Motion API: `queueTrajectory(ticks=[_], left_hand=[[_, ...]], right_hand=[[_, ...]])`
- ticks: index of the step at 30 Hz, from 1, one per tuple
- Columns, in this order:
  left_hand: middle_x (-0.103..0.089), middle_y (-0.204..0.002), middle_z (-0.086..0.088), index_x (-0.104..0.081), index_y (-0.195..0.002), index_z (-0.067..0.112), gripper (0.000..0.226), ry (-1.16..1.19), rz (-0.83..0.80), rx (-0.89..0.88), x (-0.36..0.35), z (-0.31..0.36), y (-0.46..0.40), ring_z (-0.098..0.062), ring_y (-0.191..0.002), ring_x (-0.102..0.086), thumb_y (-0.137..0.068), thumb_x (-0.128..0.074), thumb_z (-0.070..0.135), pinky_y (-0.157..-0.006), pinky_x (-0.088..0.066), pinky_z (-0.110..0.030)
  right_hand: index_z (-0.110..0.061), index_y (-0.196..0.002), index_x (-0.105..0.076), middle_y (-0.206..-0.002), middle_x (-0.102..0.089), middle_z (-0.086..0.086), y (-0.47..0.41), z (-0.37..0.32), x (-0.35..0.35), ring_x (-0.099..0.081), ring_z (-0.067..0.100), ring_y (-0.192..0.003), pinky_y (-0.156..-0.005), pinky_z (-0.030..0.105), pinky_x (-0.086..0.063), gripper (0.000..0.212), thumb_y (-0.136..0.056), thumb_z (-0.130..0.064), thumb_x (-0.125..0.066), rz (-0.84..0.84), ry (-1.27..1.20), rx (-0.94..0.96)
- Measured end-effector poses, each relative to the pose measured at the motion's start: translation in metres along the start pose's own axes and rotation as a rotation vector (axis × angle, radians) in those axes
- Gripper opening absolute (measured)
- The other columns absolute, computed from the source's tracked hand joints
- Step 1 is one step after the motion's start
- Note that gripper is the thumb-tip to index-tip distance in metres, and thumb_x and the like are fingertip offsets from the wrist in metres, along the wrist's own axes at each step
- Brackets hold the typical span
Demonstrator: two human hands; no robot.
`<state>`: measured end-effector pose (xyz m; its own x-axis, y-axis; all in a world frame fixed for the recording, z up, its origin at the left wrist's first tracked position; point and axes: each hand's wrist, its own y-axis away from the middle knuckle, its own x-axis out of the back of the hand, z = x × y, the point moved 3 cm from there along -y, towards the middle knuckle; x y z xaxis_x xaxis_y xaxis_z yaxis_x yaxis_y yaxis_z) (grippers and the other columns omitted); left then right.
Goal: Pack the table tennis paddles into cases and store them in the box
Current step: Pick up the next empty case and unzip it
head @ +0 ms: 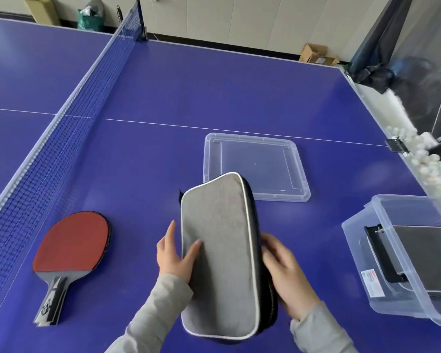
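Observation:
A grey paddle case [218,253] with a white rim and black zipper side stands tilted above the blue table, held between both hands. My left hand [175,253] holds its left edge, thumb on the grey face. My right hand [287,271] grips its black right side, fingers curled round the edge. A red paddle [70,247] with a black and white handle lies flat to the left. At the right stands a clear plastic box [382,284] with another grey case [428,258] inside. What the held case contains is hidden.
The box's clear lid [301,171] lies flat beyond the case. The net [61,138] runs along the left. A trough of several white balls [433,169] lines the table's right edge. Cardboard boxes [316,54] and a green bag [89,20] sit on the floor.

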<state>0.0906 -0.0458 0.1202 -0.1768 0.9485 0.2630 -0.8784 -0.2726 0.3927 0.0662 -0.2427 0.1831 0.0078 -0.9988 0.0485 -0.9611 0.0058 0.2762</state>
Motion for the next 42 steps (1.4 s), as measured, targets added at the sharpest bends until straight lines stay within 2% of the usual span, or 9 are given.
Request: queueTrajectory(ticks=[2,7,12,17,23,28,36,39,42], left_hand=[[-0.034,-0.139,-0.004,-0.041,-0.137,0.027,0.059,-0.042,-0.078,-0.057,-0.014,0.01,0.015,-0.018,-0.133,-0.033,-0.084,-0.066,0.024,-0.112,-0.023,-0.028],[-0.043,-0.129,0.014,-0.04,-0.129,0.044,0.054,0.109,-0.325,-0.081,-0.05,0.022,0.059,-0.005,-0.121,-0.048,-0.082,-0.067,0.038,-0.106,-0.036,-0.027],[-0.061,-0.107,0.019,-0.053,-0.112,0.051,0.048,0.005,-0.123,-0.088,-0.022,0.002,0.053,0.0,-0.095,-0.061,-0.087,-0.059,0.011,-0.086,-0.044,-0.019],[-0.065,-0.09,0.004,-0.062,-0.112,0.029,0.042,-0.166,0.198,0.106,0.05,-0.057,0.016,-0.024,-0.081,-0.062,-0.079,-0.063,0.002,-0.076,-0.044,-0.032],[-0.068,-0.097,-0.013,-0.064,-0.114,0.016,0.04,-0.206,0.219,0.232,0.072,-0.113,-0.014,-0.034,-0.091,-0.064,-0.079,-0.065,-0.003,-0.091,-0.049,-0.045],[-0.067,-0.092,-0.01,-0.064,-0.117,0.017,0.04,-0.235,0.265,0.222,0.064,-0.134,-0.026,-0.029,-0.087,-0.062,-0.081,-0.062,-0.001,-0.087,-0.047,-0.034],[-0.033,-0.148,-0.014,-0.03,-0.145,0.008,0.078,-0.785,0.3,-0.02,0.032,-0.13,-0.02,-0.036,-0.132,-0.033,-0.081,-0.069,0.029,-0.101,-0.03,-0.052],[-0.014,-0.158,-0.005,-0.016,-0.15,0.018,0.083,-0.983,0.117,-0.142,0.006,-0.131,-0.005,-0.025,-0.145,-0.015,-0.085,-0.027,0.07,-0.114,-0.015,-0.044],[0.009,-0.156,0.003,0.001,-0.146,0.031,0.097,-1.159,-0.038,-0.188,-0.009,-0.151,-0.001,-0.017,-0.144,0.006,-0.066,0.019,0.082,-0.116,-0.001,-0.043]], right_hand=[[-0.021,-0.102,-0.061,-0.097,-0.072,-0.004,0.001,0.004,-0.003,-0.065,0.006,-0.083,-0.074,0.014,-0.049,0.021,-0.095,-0.004,-0.049,0.052,0.145,0.036],[-0.038,-0.098,-0.053,-0.083,-0.071,-0.005,0.01,0.021,-0.016,-0.065,0.01,-0.064,-0.054,0.018,-0.05,0.02,-0.092,-0.019,-0.055,0.089,0.327,0.034],[-0.034,-0.103,-0.051,-0.081,-0.07,0.002,0.01,0.039,-0.003,-0.063,0.022,-0.067,-0.064,0.033,-0.052,0.023,-0.092,-0.014,-0.053,0.061,0.379,-0.029],[-0.027,-0.101,-0.059,-0.097,-0.07,-0.01,-0.001,0.069,0.046,-0.067,0.007,-0.078,-0.066,0.019,-0.052,0.021,-0.093,-0.009,-0.052,0.091,0.285,-0.16],[-0.015,-0.1,-0.062,-0.1,-0.068,0.004,-0.019,0.128,0.088,-0.063,0.024,-0.096,-0.082,0.03,-0.048,0.018,-0.092,-0.003,-0.051,0.217,0.343,-0.337],[-0.01,-0.103,-0.063,-0.086,-0.064,0.002,-0.036,0.157,0.091,-0.061,0.025,-0.087,-0.061,0.017,-0.039,0.018,-0.09,-0.004,-0.051,0.267,0.538,-0.372],[-0.004,-0.135,-0.045,-0.131,-0.05,0.016,-0.038,0.168,0.063,-0.047,0.034,-0.12,-0.091,0.043,-0.042,0.052,-0.088,-0.015,-0.062,0.365,1.075,-0.238],[-0.005,-0.138,-0.045,-0.139,-0.048,0.018,-0.032,0.167,0.033,-0.047,0.037,-0.127,-0.094,0.05,-0.045,0.067,-0.08,-0.027,-0.071,0.243,1.229,0.033],[-0.027,-0.151,-0.008,-0.16,-0.005,0.004,-0.031,0.188,0.007,-0.006,0.027,-0.147,-0.115,0.052,-0.015,0.074,-0.091,-0.052,-0.044,-0.084,1.37,0.0]])
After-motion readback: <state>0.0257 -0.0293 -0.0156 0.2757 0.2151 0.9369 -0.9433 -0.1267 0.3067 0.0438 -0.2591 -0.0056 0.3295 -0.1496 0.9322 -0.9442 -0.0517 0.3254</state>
